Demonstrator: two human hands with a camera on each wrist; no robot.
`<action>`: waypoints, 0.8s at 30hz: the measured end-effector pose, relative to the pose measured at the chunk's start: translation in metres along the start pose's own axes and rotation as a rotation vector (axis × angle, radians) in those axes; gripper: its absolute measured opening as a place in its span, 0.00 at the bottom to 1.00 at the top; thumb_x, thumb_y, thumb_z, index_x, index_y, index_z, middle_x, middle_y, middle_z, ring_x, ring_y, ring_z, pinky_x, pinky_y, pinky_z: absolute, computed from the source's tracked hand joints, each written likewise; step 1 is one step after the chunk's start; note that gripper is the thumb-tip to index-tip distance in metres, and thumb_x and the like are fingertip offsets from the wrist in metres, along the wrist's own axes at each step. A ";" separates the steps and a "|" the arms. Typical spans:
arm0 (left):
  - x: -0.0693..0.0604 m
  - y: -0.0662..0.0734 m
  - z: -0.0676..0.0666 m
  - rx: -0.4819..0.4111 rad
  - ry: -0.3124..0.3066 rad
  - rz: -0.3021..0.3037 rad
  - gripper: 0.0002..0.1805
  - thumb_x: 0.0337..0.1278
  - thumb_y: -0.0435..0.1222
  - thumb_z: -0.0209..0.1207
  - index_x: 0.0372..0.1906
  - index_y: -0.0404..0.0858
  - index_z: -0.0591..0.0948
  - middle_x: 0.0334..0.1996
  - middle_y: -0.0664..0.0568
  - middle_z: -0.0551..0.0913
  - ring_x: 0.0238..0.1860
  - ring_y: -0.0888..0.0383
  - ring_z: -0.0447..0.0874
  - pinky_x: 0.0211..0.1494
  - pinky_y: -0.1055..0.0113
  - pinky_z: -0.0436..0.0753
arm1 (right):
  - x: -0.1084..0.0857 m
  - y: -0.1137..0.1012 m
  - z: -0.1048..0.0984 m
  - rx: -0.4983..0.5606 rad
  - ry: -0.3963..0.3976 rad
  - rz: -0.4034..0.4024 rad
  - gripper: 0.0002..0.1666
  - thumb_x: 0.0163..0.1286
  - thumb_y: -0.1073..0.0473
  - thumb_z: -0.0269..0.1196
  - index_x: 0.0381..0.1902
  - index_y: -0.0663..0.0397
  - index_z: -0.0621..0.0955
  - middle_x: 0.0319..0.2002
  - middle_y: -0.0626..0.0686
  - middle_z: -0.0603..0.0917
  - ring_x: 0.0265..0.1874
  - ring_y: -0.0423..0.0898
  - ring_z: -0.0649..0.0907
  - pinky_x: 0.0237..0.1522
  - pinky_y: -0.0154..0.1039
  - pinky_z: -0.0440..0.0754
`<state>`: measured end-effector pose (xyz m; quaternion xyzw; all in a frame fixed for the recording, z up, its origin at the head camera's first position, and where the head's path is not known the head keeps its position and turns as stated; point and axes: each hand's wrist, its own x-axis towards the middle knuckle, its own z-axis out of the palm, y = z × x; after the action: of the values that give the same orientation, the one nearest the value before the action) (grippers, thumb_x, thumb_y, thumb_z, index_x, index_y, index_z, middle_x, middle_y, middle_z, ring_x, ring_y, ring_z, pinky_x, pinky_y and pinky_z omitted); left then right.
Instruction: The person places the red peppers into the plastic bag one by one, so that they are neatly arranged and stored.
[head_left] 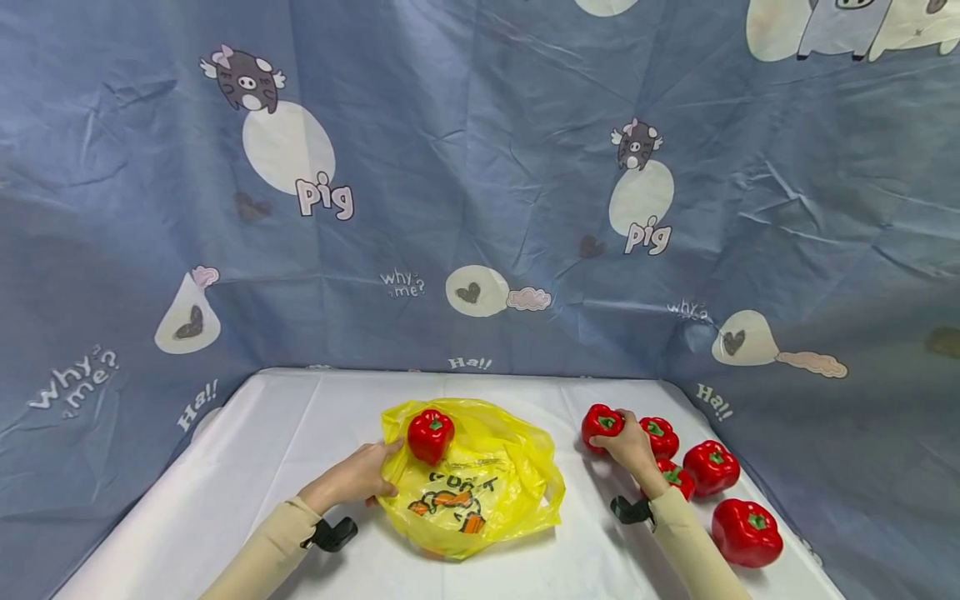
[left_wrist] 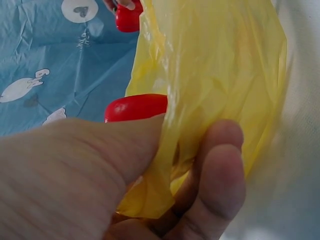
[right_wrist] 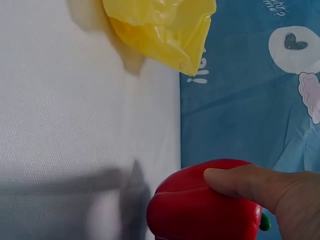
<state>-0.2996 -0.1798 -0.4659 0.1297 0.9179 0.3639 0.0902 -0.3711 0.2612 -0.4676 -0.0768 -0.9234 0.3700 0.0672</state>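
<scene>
A yellow plastic bag (head_left: 517, 475) with orange print lies on the white table, and my left hand (head_left: 363, 475) pinches its left edge. In the left wrist view the bag's film (left_wrist: 225, 65) runs between thumb and fingers. One red bell pepper (head_left: 431, 437) sits at the bag's upper left, close to that hand; whether it is inside the film I cannot tell. To the right of the bag, my right hand (head_left: 632, 450) grips another red bell pepper (head_left: 601, 427). The right wrist view shows the thumb across this pepper (right_wrist: 200, 210), its green stem near the palm.
Several more red bell peppers stand at the table's right side, among them one behind the right wrist (head_left: 660, 437) and a large one (head_left: 746, 533) nearest the front. A blue patterned curtain (head_left: 480, 183) encloses the white table (head_left: 300, 417) at the back and sides.
</scene>
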 end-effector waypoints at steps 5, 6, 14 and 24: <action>0.000 -0.001 0.000 0.000 -0.001 0.007 0.45 0.44 0.25 0.68 0.71 0.27 0.61 0.60 0.29 0.70 0.11 0.56 0.74 0.18 0.58 0.80 | -0.003 -0.002 0.000 0.021 0.022 -0.030 0.47 0.57 0.55 0.69 0.68 0.67 0.61 0.62 0.72 0.70 0.57 0.66 0.74 0.58 0.61 0.75; 0.000 -0.001 0.000 -0.001 -0.002 0.010 0.45 0.44 0.25 0.68 0.71 0.27 0.61 0.60 0.28 0.70 0.11 0.56 0.74 0.19 0.57 0.81 | -0.003 -0.002 0.000 0.024 0.022 -0.032 0.47 0.57 0.55 0.69 0.68 0.66 0.61 0.62 0.71 0.70 0.57 0.66 0.74 0.58 0.61 0.75; 0.002 -0.002 0.001 -0.015 0.000 0.012 0.45 0.44 0.25 0.68 0.71 0.27 0.61 0.60 0.29 0.72 0.10 0.56 0.74 0.20 0.55 0.81 | -0.006 -0.011 -0.002 0.047 0.016 -0.056 0.48 0.56 0.53 0.70 0.69 0.64 0.62 0.62 0.69 0.71 0.58 0.65 0.75 0.58 0.60 0.76; -0.001 0.002 0.000 -0.011 0.002 0.005 0.46 0.44 0.25 0.69 0.71 0.27 0.60 0.58 0.29 0.74 0.10 0.57 0.73 0.17 0.60 0.79 | -0.017 -0.028 -0.005 0.063 0.021 -0.099 0.47 0.56 0.54 0.70 0.69 0.62 0.63 0.62 0.69 0.71 0.57 0.63 0.76 0.58 0.59 0.77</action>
<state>-0.2987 -0.1791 -0.4647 0.1311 0.9157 0.3692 0.0892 -0.3566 0.2411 -0.4454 -0.0326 -0.9132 0.3943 0.0974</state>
